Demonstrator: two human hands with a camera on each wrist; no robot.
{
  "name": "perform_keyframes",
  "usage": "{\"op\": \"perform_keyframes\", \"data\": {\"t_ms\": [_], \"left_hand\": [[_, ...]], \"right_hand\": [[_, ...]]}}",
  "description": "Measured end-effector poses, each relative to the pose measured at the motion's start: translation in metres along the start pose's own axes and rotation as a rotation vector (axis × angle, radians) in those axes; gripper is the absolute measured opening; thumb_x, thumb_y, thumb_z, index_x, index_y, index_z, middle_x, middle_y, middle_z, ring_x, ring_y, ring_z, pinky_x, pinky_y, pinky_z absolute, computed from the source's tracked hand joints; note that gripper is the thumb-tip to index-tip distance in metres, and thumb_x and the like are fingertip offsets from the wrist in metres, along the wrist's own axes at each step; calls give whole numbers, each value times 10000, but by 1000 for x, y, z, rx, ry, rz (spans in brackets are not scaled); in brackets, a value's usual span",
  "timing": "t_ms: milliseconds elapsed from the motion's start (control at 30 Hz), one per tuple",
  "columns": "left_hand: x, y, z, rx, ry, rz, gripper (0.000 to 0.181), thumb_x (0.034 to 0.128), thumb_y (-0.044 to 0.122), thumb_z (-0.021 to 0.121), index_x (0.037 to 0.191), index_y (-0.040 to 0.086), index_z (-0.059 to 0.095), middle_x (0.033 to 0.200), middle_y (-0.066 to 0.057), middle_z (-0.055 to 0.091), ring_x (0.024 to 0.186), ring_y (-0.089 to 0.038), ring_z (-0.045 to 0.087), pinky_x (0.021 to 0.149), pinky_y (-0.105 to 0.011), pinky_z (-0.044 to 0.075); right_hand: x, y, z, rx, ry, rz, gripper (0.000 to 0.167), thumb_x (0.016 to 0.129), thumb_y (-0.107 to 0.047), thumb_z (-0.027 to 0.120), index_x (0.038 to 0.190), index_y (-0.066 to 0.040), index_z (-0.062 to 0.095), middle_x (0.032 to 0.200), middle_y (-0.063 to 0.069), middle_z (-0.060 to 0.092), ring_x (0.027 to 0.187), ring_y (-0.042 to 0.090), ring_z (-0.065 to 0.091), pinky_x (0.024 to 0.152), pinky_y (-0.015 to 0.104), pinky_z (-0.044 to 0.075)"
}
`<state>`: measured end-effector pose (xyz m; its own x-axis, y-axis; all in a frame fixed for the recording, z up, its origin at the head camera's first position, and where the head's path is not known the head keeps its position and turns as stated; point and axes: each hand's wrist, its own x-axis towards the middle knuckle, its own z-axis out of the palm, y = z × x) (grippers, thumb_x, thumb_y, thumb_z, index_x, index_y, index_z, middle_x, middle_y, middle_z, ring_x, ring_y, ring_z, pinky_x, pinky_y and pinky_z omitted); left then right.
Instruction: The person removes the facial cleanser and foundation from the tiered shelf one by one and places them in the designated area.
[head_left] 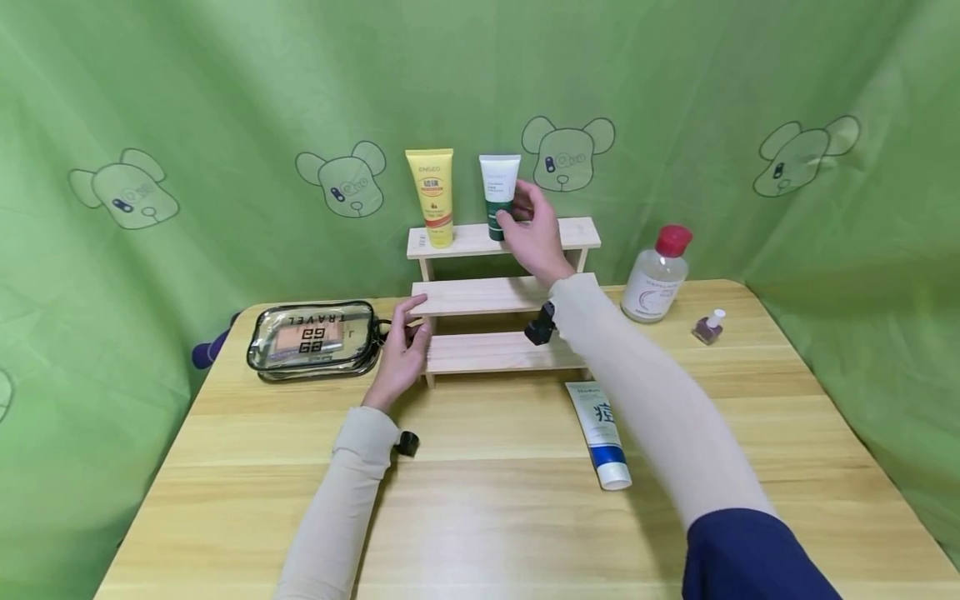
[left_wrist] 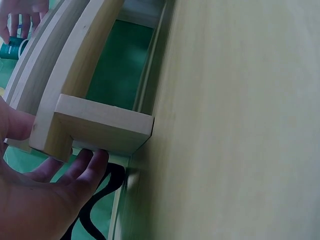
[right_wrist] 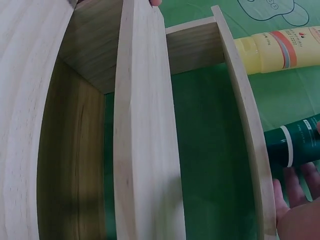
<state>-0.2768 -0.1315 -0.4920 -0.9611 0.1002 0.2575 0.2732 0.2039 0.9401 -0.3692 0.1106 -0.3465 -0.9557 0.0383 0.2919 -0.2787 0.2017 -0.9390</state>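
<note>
fingers of the right hand (head_left: 537,237) pinch a white-and-dark-green plastic tube (head_left: 498,182) upright at the top tier of a pale three-tier wooden rack (head_left: 480,296); the left hand (head_left: 401,360) grips the rack's left end; a yellow plastic tube (head_left: 435,196) stands nearby.

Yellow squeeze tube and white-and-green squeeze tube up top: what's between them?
Just bare pale wooden top shelf lies between the yellow tube and the white-and-green tube, in the head view.

You have two hands (head_left: 402,354) (head_left: 538,237) at one desk (head_left: 487,517), with one stand (head_left: 480,296) of three shelves (head_left: 495,352), three tubes (head_left: 435,196) (head_left: 498,179) (head_left: 597,425), one large bottle (head_left: 655,279), one small bottle (head_left: 707,327) and one clear pouch (head_left: 311,337); you face four whole cartoon heads (head_left: 352,185).
</note>
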Motion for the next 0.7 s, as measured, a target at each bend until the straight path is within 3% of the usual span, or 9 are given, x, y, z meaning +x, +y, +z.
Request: {"op": "perform_keyframes", "data": {"t_ms": [300,700], "left_hand": [[0,2,2,-12,3,5,492,1143,60,503,1601,237,463,1219,-251,557,912,-284,556,796,-310,484],[-2,3,2,-24,11,1,494,1142,58,506,1608,212,452,1294,-288,579,1012,-381,585,825,-307,479]], "right_hand": [[1,-2,6,-16,-2,18,476,1080,-73,604,1541,-38,490,1470,203,613,1298,308,623,1118,405,565],[-4,-1,-4,-60,-23,-15,444,1082,-52,616,1516,-51,519,1457,195,638,1338,314,623,1190,407,509]]}}
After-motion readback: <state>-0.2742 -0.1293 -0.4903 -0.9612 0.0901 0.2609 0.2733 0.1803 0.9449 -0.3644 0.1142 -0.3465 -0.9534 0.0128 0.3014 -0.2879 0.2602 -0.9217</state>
